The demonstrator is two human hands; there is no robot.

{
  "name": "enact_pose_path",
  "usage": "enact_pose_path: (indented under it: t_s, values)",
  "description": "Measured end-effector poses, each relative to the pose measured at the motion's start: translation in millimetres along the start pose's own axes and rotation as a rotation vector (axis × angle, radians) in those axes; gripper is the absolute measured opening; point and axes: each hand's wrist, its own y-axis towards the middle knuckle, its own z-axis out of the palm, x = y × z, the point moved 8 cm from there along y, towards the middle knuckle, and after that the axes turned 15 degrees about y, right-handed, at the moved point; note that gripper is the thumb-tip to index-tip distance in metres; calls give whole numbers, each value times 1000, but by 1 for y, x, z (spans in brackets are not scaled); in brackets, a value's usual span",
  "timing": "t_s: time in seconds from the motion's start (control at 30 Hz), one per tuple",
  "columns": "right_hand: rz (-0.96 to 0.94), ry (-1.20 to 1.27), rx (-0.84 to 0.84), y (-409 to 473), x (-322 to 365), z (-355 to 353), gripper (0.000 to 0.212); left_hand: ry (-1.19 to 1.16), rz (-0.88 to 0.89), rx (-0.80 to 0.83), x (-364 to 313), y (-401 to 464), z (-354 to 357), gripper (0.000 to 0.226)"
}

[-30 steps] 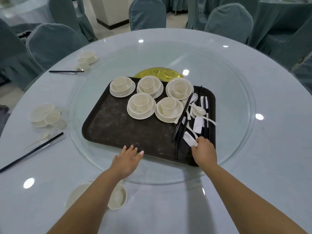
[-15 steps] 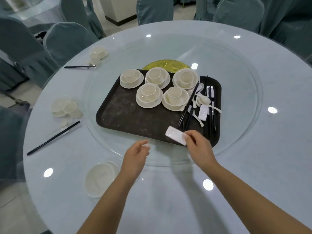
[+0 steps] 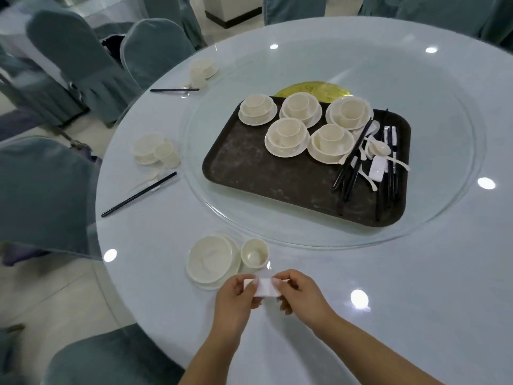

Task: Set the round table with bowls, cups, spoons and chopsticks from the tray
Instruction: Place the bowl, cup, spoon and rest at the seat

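From the head view I see my left hand (image 3: 236,297) and right hand (image 3: 301,294) meeting low over the near part of the bench (image 3: 388,273), both pinching one small white rectangular piece (image 3: 265,287) between them; the left fingers hold its left end and the right fingers its right end, so it spans the gap between the two hands. I cannot tell whether it touches the bench surface. Just beyond my hands, a cream bowl (image 3: 212,258) sits on the bench with a small cup (image 3: 254,256) touching its right side. Farther off, the dark tray (image 3: 263,173) rests on the glass turntable (image 3: 444,134), carrying five stacked bowl-and-cup sets (image 3: 287,136) along its far and middle part, and a jumble of black chopsticks (image 3: 352,162) and white spoons (image 3: 380,150) at its right end. To the left on the bench lies another bowl and cup set (image 3: 155,152) with a chopstick pair (image 3: 138,194) near it, and a third set (image 3: 201,70) with chopsticks sits at the far left edge. Blue-green covered chairs (image 3: 69,56) ring the bench.
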Motion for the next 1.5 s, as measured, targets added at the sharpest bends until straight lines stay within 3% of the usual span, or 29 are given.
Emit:
enact_pose_path:
  t_s: [0.27,0.43,0.67,0.87,1.13,1.4,1.5]
  values:
    - [-3,-241,-92,10,-24,5,12,-111,-230,72,45,7,-10,28]
    - [9,-308,-133,19,-31,4,10,-198,-349,30,62,18,-27,19]
    - [12,-391,-181,25,-35,3,7,-299,-438,-21,74,41,-40,26]
    - [8,-457,-205,25,-39,8,13,-316,-489,-37,81,50,-51,14]
    - [-5,-605,-189,28,-40,16,18,-95,-394,-91,91,50,-67,24]
    - [-80,-555,-281,31,-11,18,42,124,-167,126,63,34,-39,10]
    - [-113,-504,-280,38,3,25,39,193,-97,166,52,31,-32,11]
